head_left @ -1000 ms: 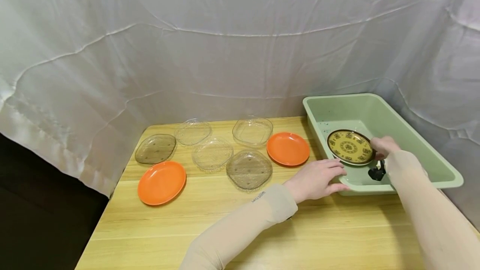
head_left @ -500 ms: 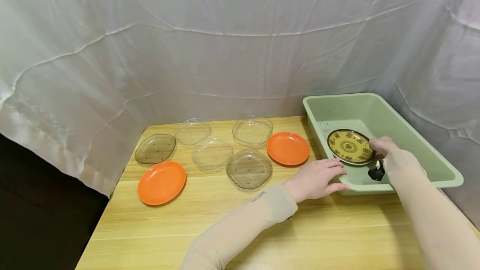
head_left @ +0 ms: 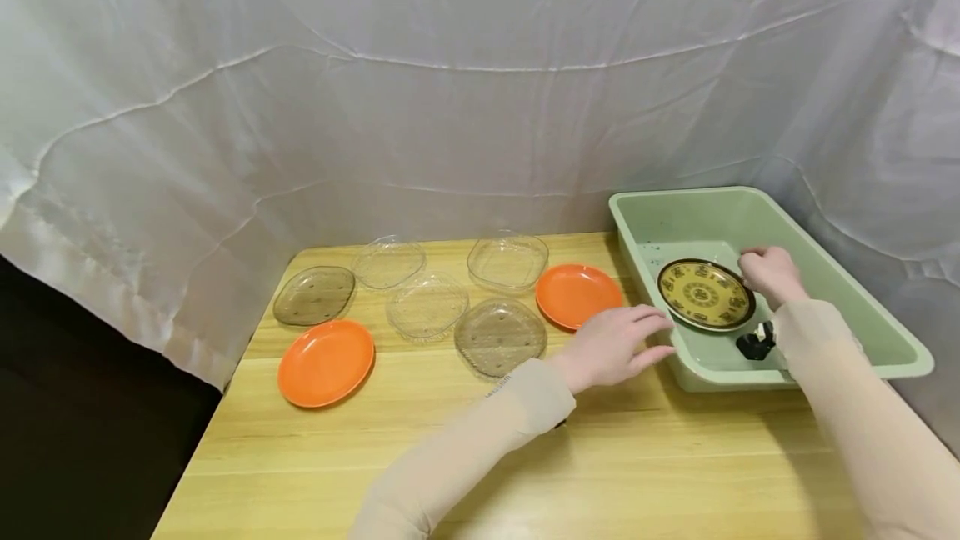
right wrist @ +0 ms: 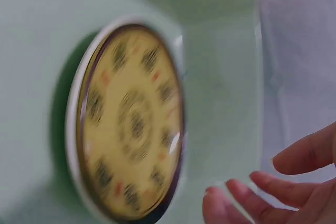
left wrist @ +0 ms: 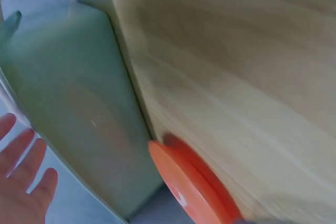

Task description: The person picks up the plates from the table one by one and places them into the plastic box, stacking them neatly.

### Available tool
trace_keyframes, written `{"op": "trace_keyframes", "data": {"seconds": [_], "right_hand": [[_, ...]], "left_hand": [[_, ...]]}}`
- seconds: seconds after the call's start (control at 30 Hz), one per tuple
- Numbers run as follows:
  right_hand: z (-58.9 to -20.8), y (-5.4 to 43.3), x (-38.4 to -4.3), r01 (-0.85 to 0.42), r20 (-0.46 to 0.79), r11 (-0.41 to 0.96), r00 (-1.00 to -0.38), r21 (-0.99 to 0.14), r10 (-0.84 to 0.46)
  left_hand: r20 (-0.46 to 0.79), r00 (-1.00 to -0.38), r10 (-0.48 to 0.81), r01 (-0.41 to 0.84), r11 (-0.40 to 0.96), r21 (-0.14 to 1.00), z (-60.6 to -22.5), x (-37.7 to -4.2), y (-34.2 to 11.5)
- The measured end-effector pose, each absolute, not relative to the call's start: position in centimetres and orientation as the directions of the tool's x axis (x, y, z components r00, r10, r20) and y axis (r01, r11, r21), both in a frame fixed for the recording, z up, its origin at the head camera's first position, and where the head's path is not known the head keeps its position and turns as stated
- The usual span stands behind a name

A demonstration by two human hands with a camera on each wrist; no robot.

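A round yellow plate (head_left: 701, 294) with a brown rim and dark patterns lies in the green plastic tub (head_left: 723, 377), face up. My right hand (head_left: 772, 273) is over the tub beside the plate's right edge; in the right wrist view its fingers (right wrist: 294, 190) are parted and hold nothing, with a gap to the plate. Just outside the tub's left front corner, my left hand (head_left: 618, 344) hangs with its fingers loosely spread and holds nothing. An orange plate (head_left: 579, 294) lies on the table beyond the left hand.
A small black fitting (head_left: 754, 346) sits in the tub's front. To the left on the wooden table (head_left: 300, 473) lie a second orange plate (head_left: 326, 363), two smoky plates (head_left: 313, 296) and several clear ones (head_left: 507, 259). A grey curtain (head_left: 480, 132) hangs behind.
My right hand has let go of the yellow plate and moved slightly up and away; the plate now lies lower in the tub. My left hand has drawn back left from the tub's rim.
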State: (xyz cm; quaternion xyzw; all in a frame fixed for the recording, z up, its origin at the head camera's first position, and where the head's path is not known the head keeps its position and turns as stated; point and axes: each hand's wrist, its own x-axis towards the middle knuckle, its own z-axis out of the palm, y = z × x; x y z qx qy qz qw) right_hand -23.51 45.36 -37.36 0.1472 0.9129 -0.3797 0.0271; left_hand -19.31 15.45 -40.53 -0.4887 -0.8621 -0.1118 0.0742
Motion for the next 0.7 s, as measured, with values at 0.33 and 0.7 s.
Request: {"op": "trace_keyframes", "data": {"seconds": [0.33, 0.7], "right_hand": [[-33.6, 39.6, -21.9, 0.120, -0.114, 0.130, -0.992, -0.984, 0.057], [-32.3, 33.2, -18.7, 0.041, 0.004, -0.469, -0.995, -0.882, -0.095]], "left_hand": [[0.130, -0.710, 0.693, 0.704, 0.705, 0.084, -41.8, -22.0, 11.2], [0.043, -0.888, 0.458, 0.454, 0.856, 0.246, -42.3, -25.2, 7.7]]}}
